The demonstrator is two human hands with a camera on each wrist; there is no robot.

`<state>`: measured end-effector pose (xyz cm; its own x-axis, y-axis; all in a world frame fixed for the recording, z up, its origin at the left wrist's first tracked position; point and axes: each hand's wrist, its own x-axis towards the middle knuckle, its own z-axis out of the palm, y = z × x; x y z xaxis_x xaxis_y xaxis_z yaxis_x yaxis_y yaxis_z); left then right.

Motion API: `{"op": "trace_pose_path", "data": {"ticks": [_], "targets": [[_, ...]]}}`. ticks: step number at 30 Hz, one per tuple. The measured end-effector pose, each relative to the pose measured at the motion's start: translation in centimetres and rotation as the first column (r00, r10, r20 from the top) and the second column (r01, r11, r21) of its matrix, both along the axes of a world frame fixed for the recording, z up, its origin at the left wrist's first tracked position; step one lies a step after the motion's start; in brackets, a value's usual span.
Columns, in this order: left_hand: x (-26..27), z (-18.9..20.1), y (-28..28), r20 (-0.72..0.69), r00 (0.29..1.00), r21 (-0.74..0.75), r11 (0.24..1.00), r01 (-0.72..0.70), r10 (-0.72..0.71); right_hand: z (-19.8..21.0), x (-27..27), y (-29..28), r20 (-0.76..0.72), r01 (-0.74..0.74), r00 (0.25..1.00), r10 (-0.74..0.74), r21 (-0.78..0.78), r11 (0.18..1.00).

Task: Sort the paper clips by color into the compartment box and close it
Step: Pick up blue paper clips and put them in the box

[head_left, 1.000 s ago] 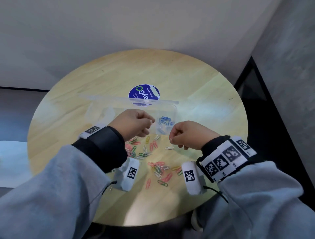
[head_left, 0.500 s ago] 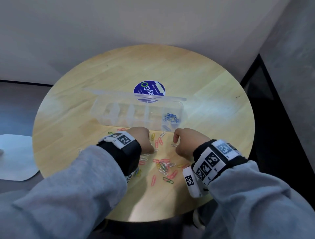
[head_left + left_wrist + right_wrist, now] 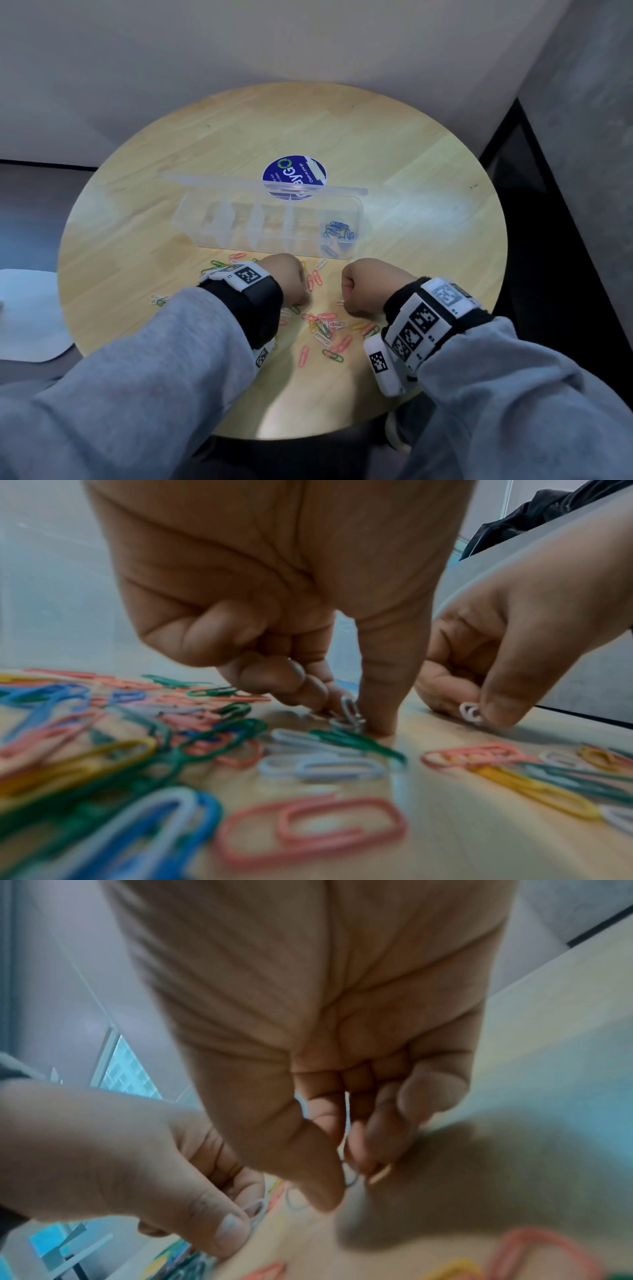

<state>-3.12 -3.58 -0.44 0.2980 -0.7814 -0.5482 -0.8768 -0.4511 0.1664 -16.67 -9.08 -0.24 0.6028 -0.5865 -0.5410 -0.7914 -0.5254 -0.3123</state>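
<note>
While the compartment box sits open with only blue clips in its right end, left hand fingers pinch a white clip on the surface; right hand fingers pinch another white one.

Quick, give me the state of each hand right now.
Left hand: closed, pinching a white paper clip on the table.
Right hand: closed, pinching another white clip at the tabletop.
</note>
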Motion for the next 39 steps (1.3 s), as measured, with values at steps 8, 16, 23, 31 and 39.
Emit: {"op": "trace_pose_path", "data": {"ticks": [8,16,23,31,39], "targets": [[-0.4,0.1,0.0,-0.023,1.000,-0.007,1.000,-0.003,0.003,0.6,-1.4,-0.1,0.103,0.146,0.976,-0.192,0.347,0.927],[0.3,0.6,0.4,-0.141,0.988,-0.125,0.988,-0.086,0.068,0.7,-1.0,0.3,0.079,0.226,0.949,-0.305,0.507,0.832],[3.2,1.6,1.8,-0.638,0.732,-0.103,0.914,-0.391,0.241,1.0,-0.8,1.2,0.100,0.042,0.993,-0.066,0.227,0.973],[4.2,1.8,4.1,-0.804,0.413,0.108,0.787,-0.607,0.428,0.1,0.5,2.8,-0.113,-0.047,0.992,0.051,0.040,0.998],[4.0,1.5,5.2,-0.721,0.514,0.074,0.790,-0.609,0.464,-0.2,0.2,2.6,-0.029,0.058,0.998,-0.055,0.124,0.991]]}}
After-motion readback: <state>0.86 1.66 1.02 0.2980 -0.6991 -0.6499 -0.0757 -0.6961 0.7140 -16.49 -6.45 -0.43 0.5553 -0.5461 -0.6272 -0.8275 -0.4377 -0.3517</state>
